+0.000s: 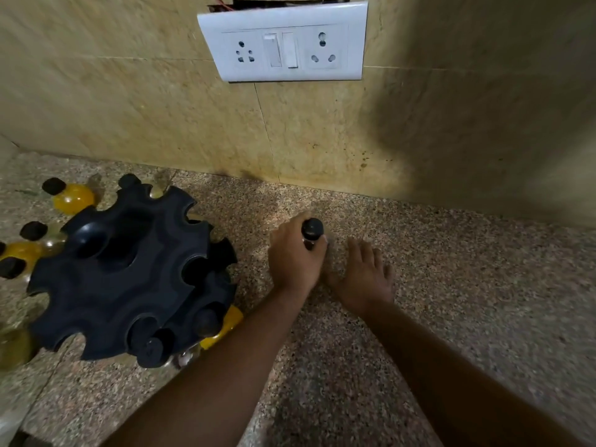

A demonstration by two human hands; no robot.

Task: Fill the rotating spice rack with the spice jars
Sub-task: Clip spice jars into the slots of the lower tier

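Grasping 1 jar, rack slot next

Left hand [295, 259] grip clenched around a black-capped spice jar [312, 230] standing on the desk [451, 269]. Right hand [366, 272] flat, grip released. Next: carry jar left into an open slot of the rack [129, 269].

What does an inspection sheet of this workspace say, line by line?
Surface: speckled granite counter, dry and bare at the right.
Job's things: black rack at the left, most top slots empty; jars with black caps behind, left of and in front of it.
Clutter: nothing seen.
Grippers: left hand closed around a black-capped jar; right hand flat on the counter, empty.
Cables: red wire in the wall gap above the socket plate.
Surroundings: beige tiled wall, stained near the counter.
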